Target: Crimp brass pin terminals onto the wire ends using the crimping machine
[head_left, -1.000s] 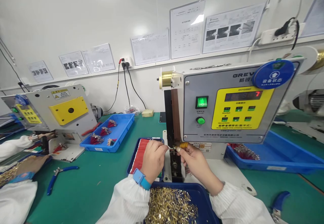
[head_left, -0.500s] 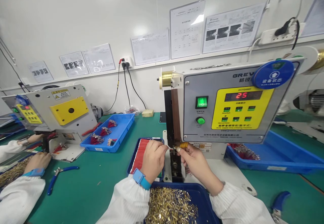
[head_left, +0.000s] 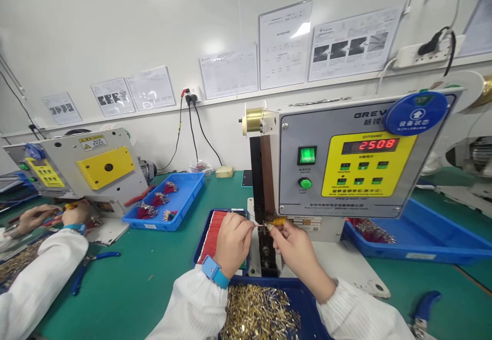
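Note:
At the crimping head (head_left: pixel 265 227) of the grey machine, my left hand (head_left: pixel 234 237) pinches a thin red wire (head_left: pixel 259 225) whose end reaches into the tooling. My right hand (head_left: pixel 298 242) meets it from the other side, thumb and index finger closed together; whatever lies between them is too small to make out. A yellow cover (head_left: pixel 277 221) sits over a fingertip of that hand. Beneath my wrists stands a dark blue tray (head_left: pixel 307 299) of loose gold metal terminals (head_left: pixel 261 312). Left of the tooling, a smaller tray holds a bundle of red wires (head_left: pixel 216 235).
The machine's display (head_left: pixel 371 145) is lit. A blue bin (head_left: pixel 423 248) with red wire bundles stands at right, another blue bin (head_left: pixel 188 196) at left. Pliers (head_left: pixel 86 268) lie on the green table, more pliers (head_left: pixel 425 312) at lower right. A co-worker's hands (head_left: pixel 75 212) work at the left machine.
The machine's display has gone from 25 to 2508. My hands stay almost where they were. The co-worker's hands have risen, and that sleeve now reaches over the pliers.

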`<action>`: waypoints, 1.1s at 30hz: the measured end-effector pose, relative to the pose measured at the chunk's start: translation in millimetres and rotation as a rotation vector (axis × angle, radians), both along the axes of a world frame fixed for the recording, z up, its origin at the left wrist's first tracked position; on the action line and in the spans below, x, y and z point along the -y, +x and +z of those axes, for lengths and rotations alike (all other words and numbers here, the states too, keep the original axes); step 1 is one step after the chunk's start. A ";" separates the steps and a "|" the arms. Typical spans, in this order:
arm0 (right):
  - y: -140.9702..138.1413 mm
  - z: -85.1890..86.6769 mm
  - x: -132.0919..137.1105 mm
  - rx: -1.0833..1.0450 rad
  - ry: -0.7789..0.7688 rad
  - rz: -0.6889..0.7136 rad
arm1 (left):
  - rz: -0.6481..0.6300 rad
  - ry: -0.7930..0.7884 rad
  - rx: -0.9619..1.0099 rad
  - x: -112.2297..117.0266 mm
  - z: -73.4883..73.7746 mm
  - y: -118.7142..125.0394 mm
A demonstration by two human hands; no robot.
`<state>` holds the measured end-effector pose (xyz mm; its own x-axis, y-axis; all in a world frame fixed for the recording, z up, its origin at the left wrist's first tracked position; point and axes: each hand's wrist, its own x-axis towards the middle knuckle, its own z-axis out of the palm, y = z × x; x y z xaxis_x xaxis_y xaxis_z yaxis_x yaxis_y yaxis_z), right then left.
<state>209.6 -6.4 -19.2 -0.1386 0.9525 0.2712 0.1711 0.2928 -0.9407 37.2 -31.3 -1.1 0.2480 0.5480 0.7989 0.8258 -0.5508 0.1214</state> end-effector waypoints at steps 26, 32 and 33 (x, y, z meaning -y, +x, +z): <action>-0.5 -1.9 -0.8 0.043 0.058 -0.019 | -0.020 -0.017 0.008 -0.2 -1.1 -0.6; -0.4 -0.6 -2.9 0.117 0.064 -0.039 | -0.029 -0.006 0.012 -0.7 -0.4 -1.8; 4.1 4.4 -3.7 0.164 0.073 -0.039 | -0.037 -0.003 0.012 -0.7 0.1 -2.1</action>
<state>213.7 -2.8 -14.9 -0.1502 0.9366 0.3167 0.3333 0.3496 -0.8756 35.1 -30.5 -1.0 0.2581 0.5413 0.8003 0.8036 -0.5801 0.1332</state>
